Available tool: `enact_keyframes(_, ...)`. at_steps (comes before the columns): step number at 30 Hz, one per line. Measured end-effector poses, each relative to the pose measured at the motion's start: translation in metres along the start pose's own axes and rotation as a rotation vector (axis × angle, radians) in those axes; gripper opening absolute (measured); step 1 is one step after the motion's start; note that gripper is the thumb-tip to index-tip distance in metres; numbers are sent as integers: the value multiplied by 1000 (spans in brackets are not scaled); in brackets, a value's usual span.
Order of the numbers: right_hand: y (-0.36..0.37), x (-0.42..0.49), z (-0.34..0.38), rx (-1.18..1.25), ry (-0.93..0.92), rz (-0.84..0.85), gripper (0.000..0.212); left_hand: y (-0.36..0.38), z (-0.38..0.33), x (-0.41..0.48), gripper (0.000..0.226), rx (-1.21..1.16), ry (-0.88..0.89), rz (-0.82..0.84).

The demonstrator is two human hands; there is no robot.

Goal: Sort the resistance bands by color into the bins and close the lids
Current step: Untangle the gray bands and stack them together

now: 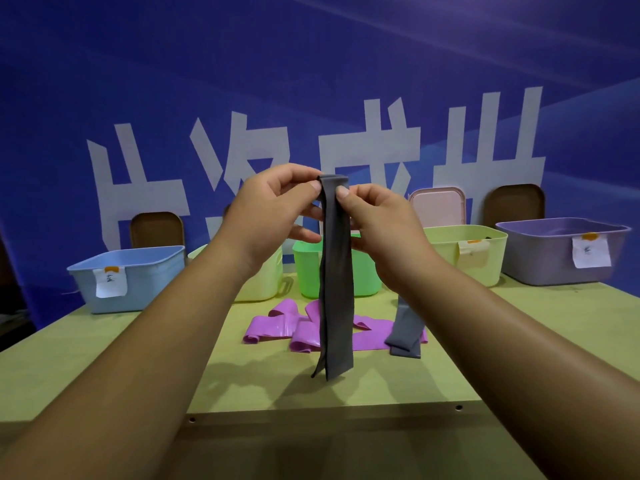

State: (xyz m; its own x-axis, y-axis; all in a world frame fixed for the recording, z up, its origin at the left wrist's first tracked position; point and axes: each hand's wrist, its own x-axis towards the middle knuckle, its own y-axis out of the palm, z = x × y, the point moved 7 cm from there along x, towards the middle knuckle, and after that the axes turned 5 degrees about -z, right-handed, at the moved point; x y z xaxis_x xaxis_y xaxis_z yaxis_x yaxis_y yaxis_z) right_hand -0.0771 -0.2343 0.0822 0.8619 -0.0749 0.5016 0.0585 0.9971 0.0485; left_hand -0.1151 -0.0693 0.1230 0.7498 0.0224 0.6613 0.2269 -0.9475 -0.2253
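A grey resistance band (336, 289) hangs folded in front of me, its lower end above the table. My left hand (273, 213) pinches its top fold from the left and my right hand (377, 220) pinches it from the right. On the table behind it lie crumpled purple bands (280, 329) and a second grey band (407, 329). Along the back stand open bins: blue (138, 271), pale yellow (263, 282), green (306, 268), another pale yellow (485, 251) and purple-grey (540, 254).
Lids lean on the blue wall behind the bins: a brown lid (157, 230) at left, a pink lid (438, 204) and a brown lid (514, 200) at right. The yellow-green table (121, 344) ends at a near edge with screw holes.
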Motion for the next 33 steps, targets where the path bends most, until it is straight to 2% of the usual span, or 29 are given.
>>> enact_keyframes(6, -4, 7, -8, 13, -8, -30, 21, 8, 10, -4, 22, -99, -32, 42)
enact_keyframes(12, -5, 6, -13, 142, 65, 38, 23, 13, 20, -4, 24, -178, -71, 38)
enact_keyframes(20, 3, 2, -20, 228, 169, 165, 28, 24, 36, -6, 26, -404, -162, 6)
enact_keyframes(23, 2, 1, -24, 208, 154, 162, 28, 20, 33, -9, 21, -305, -94, -35)
enact_keyframes(26, -1, 2, -28, 139, 119, 148, 26, 18, 26, -11, 21, -150, -10, -4)
enact_keyframes(33, -8, 12, -36, -26, 88, 69, 18, 17, 20, -6, 36, 223, 148, 58)
